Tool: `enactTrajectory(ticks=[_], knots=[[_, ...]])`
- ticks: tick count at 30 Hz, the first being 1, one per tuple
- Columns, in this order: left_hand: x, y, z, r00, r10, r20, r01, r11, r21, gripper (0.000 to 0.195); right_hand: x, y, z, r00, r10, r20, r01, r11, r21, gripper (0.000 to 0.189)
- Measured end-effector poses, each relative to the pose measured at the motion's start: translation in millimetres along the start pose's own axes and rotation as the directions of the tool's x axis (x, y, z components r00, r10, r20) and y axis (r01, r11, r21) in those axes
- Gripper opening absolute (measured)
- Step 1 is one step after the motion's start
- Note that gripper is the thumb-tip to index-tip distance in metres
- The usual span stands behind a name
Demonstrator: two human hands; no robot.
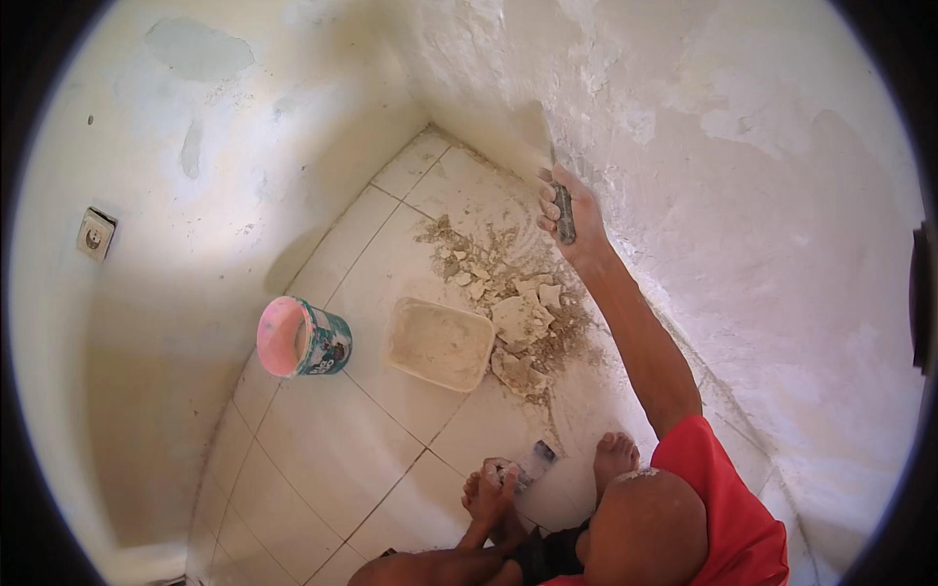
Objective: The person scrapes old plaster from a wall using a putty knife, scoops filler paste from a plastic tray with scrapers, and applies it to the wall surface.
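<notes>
My right hand (571,212) is raised at the wall on the right, its fingers round the dark handle of a putty knife (563,214). The knife's blade is edge-on against the plaster wall (689,190) and hard to make out. Low down, beside my foot, my left hand (498,480) holds a second flat scraper (538,458), smeared with pale filler, over the floor tiles. A shallow rectangular plastic tub (440,344) with a coat of pale paste inside sits on the floor between the two hands and the bucket.
Plaster chips and crumbs (522,320) lie beside the tub, along the right wall. A green bucket (330,342), pink inside, stands left of the tub. A wall socket (96,234) is on the left wall. My bare foot (615,458) rests near the right wall.
</notes>
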State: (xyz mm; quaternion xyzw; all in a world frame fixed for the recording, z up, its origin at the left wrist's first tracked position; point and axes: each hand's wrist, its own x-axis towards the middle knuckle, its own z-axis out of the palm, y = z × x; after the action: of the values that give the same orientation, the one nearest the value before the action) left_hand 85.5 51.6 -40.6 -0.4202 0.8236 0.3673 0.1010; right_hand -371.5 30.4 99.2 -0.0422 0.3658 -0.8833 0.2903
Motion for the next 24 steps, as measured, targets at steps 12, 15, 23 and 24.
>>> enactTrajectory(ticks=[12,15,23,24], knots=[[15.9,-35.6,24.0,0.995,0.089,0.036,-0.088,0.996,-0.033,0.039,-69.2,12.6,6.4,0.997,-0.037,-0.068,0.031,0.995,-0.091,0.046],[17.4,-44.1,32.3,0.994,0.109,0.032,-0.105,0.987,-0.122,0.038,-29.3,43.4,11.8,0.994,0.08,-0.076,-0.087,0.992,-0.096,0.042],[13.6,-44.3,28.1,0.995,0.104,0.005,-0.103,0.987,-0.121,0.037,32.8,49.3,-3.7,0.987,0.048,-0.155,-0.068,0.99,-0.127,0.024],[12.4,-39.3,26.2,0.995,0.103,0.009,-0.102,0.987,-0.122,0.037,29.7,45.2,-11.4,0.986,0.049,-0.159,-0.07,0.989,-0.129,0.024]])
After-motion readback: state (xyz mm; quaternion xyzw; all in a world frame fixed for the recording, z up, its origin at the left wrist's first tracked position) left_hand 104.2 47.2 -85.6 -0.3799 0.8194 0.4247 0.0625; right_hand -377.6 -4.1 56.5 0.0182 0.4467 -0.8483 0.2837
